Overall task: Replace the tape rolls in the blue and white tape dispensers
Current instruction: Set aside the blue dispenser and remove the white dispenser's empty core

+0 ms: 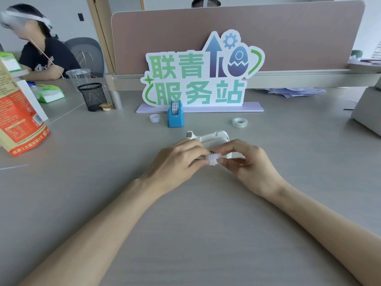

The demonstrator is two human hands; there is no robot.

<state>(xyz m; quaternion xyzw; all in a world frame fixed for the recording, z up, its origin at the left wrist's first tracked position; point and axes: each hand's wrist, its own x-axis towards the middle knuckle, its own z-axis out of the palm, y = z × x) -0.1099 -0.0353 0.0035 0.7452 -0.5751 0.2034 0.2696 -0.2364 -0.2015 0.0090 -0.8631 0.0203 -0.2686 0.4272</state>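
Both my hands meet at the table's middle, just in front of the white tape dispenser, which stands with no roll showing in it. My left hand and my right hand pinch a small white spool between their fingertips. Whether tape is on the spool is hidden by my fingers. Farther back stands the blue tape dispenser with a printed roll in it. A clear tape roll lies flat to the right. A small white core sits left of the blue dispenser.
A standing sign on a lilac base is behind the dispensers. A black mesh pen cup, a plastic cup and an orange bag are on the left. A grey box is at right. Another person sits far left.
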